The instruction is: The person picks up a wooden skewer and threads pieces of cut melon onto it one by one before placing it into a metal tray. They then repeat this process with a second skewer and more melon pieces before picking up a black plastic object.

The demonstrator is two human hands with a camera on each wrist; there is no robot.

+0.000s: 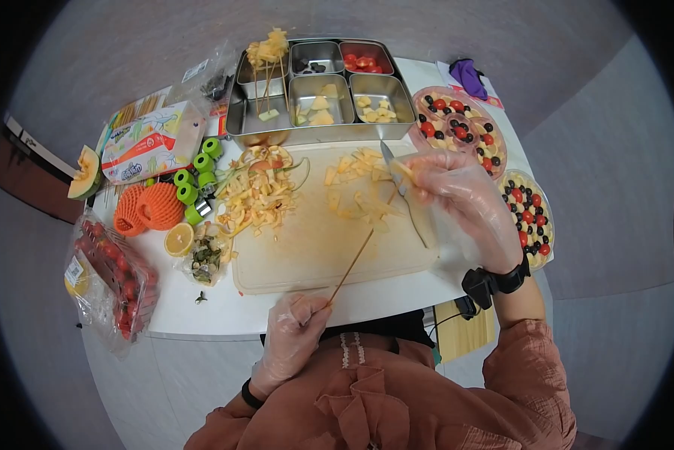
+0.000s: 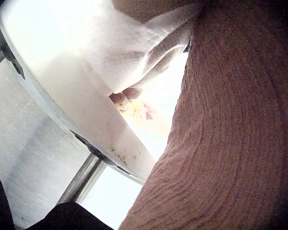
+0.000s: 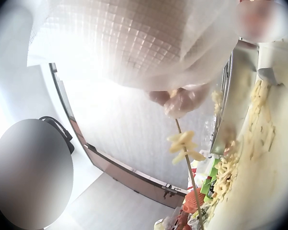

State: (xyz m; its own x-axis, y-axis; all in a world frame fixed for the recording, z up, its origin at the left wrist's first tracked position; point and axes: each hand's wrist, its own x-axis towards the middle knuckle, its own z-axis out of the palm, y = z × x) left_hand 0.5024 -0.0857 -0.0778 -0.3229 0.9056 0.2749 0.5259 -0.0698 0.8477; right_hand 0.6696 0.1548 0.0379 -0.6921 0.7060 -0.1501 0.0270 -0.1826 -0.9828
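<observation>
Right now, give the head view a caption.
Left hand grips a skewer, right hand pinches fruit at its far end.

Skewer (image 1: 354, 262) tan; fruit pieces (image 3: 183, 142) pale yellow. Gloves (image 3: 134, 40) translucent whitish, fine grid pattern. Cutting board (image 1: 307, 259) off-white; peelings (image 1: 263, 195) yellow-orange. Foam nets (image 1: 159, 206) orange, mesh-patterned. Cloth (image 1: 467, 78) purple. Blouse (image 2: 221, 120) dusty brown-pink, finely lined. Melon wedge (image 1: 86, 171) yellow-orange, rind green. Fruit mix (image 1: 528, 217) spotted red, black, cream. Wristband (image 1: 252, 394) black.

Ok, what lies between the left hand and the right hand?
A thin skewer over the cutting board in the head view; the right wrist view shows pale yellow pieces threaded on it.
</observation>
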